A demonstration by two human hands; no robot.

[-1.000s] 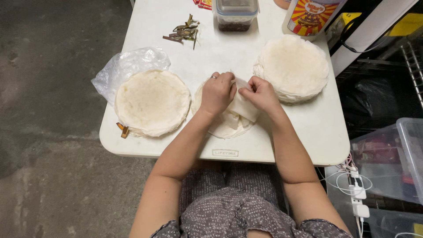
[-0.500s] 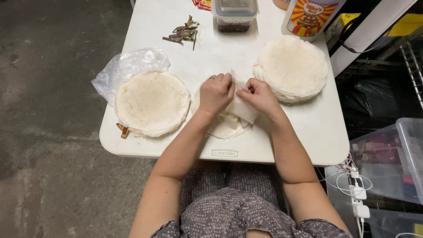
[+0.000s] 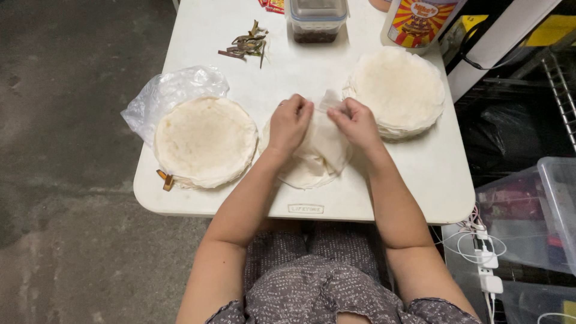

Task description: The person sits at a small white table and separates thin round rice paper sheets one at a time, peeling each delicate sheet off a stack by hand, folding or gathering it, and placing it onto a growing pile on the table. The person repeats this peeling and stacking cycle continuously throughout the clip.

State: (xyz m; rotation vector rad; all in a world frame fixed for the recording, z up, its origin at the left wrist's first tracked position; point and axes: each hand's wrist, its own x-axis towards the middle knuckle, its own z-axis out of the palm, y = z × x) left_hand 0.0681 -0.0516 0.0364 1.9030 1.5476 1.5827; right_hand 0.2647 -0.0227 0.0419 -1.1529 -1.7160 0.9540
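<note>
Seen from above: at the centre of a white counter (image 3: pixel 228 36), the left hand (image 3: pixel 289 124) and right hand (image 3: pixel 358 125) both pinch a thin round wrapper sheet (image 3: pixel 321 153) — folding its top edge. A stack of wrappers (image 3: pixel 205 141) lies at nine o'clock on a plastic bag (image 3: pixel 168 90); a second stack (image 3: pixel 397 90) sits at two o'clock.

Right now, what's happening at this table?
A seated person has both hands on a thin round wrapper at the middle of a white table. The left hand and right hand pinch and fold its far edge up. A stack of wrappers lies to the left on a plastic bag, another stack to the right.
</note>
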